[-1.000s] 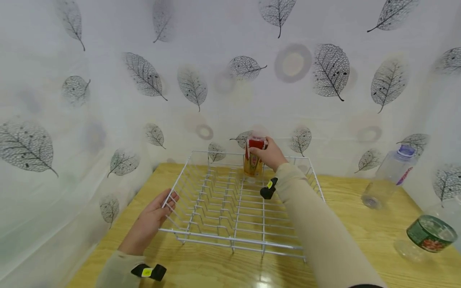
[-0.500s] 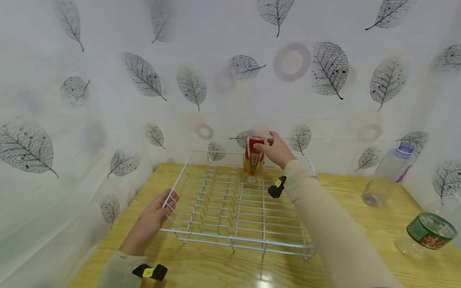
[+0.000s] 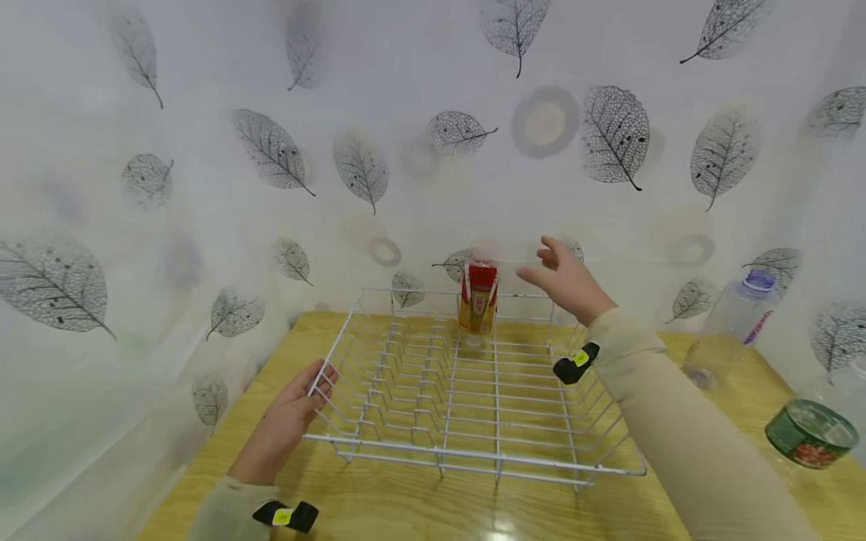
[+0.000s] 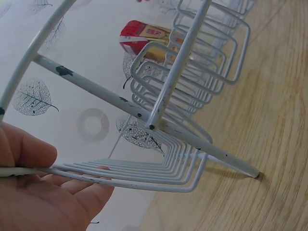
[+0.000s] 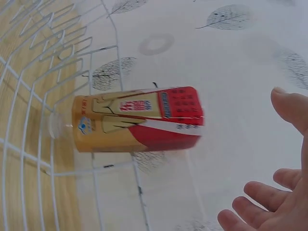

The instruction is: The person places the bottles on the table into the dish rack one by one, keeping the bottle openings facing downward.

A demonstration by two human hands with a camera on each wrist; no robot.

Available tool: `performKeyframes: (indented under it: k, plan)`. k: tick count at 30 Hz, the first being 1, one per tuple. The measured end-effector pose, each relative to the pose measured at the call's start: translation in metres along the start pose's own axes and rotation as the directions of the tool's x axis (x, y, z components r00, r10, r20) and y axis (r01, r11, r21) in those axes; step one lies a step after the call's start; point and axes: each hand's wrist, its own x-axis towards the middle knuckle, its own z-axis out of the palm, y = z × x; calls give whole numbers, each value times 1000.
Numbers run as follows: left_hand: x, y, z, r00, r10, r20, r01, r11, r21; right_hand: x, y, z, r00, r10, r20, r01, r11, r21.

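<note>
A white wire dish rack (image 3: 473, 454) stands on the wooden table. My left hand (image 3: 294, 421) holds its left side wire, thumb on one side and fingers on the other, as the left wrist view shows. At the rack's back stands a plastic bottle (image 3: 478, 300) with a red and yellow label, upside down, its clear neck toward the base wires (image 5: 57, 126). My right hand (image 3: 564, 278) hovers to the right of the bottle, fingers spread and holding nothing. In the right wrist view its fingertips (image 5: 260, 195) are apart from the label.
On the table at the right is a clear bottle (image 3: 734, 327) with a purple neck. Nearer stands another clear bottle (image 3: 812, 433) with a green label. A white curtain (image 3: 433, 188) printed with leaves hangs behind and at both sides.
My right hand has let go of the red and yellow bottle and moved off to the right. The bottle stays in the rack. My left hand keeps its place on the rack.
</note>
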Motion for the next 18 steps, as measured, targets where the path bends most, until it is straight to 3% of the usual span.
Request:
performKeyframes:
  k: [5, 12, 18]
  plan:
    - [-2, -2, 3, 1000, -16, -22, 16, 1000, 9, -25, 1, -27, 999, -34, -15, 34, 999, -23]
    - [-3, -2, 2, 999, -39, -25, 39, 999, 2, -69, 6, -54, 998, -31, -61, 21, 987, -161]
    - [0, -2, 0, 999, -49, -19, 49, 999, 14, -110, 16, -70, 990, -66, -123, 47, 987, -152]
